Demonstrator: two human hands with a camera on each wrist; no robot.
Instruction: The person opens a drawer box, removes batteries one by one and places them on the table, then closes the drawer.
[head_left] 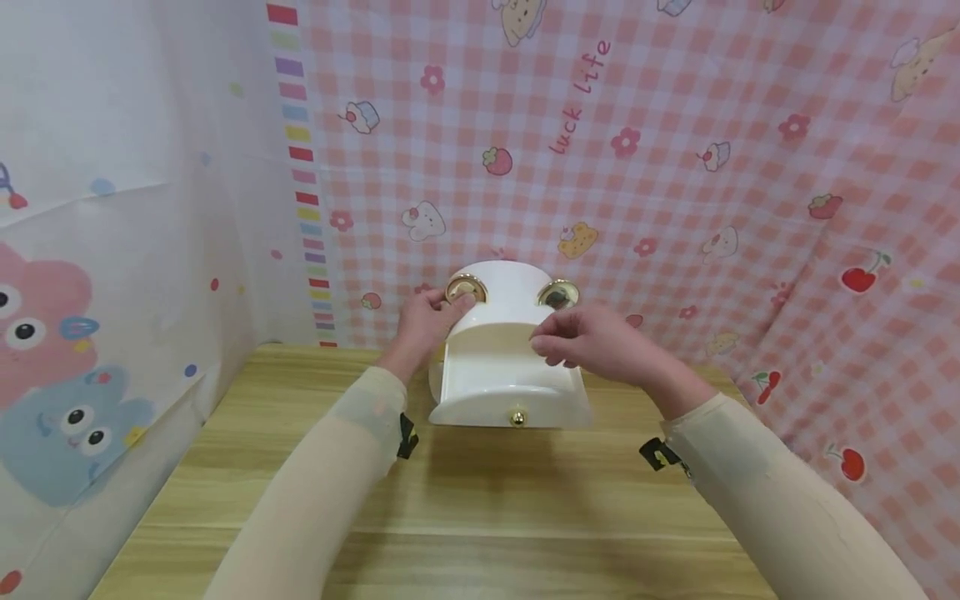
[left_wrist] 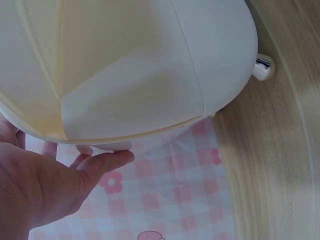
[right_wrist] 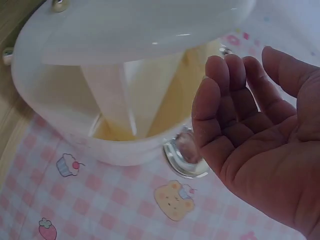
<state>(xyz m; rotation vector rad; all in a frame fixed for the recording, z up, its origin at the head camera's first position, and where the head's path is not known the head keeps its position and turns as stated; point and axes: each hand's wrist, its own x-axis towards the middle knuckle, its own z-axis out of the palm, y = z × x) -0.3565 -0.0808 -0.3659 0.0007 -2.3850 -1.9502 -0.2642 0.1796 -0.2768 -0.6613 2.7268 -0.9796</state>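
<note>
A glossy white box [head_left: 510,289] with a rounded top stands on the table, its front drawer [head_left: 512,404] tipped out, with a small gold knob [head_left: 518,418] on the front. Two round gold-rimmed pieces [head_left: 558,294] stick up at its top corners. My left hand [head_left: 429,321] holds the box at the upper left, thumb over the front of the left gold piece and fingers behind it. My right hand [head_left: 588,343] hovers by the right side of the opening, fingers loosely bent and holding nothing. In the right wrist view, a pale divider [right_wrist: 110,92] shows inside.
The box rests on a wood-grain table [head_left: 480,517], on small gold feet [left_wrist: 264,67]. Close behind hangs a pink checked cloth [head_left: 480,108] with cartoon prints. On the left a white printed cloth [head_left: 127,250] borders the table.
</note>
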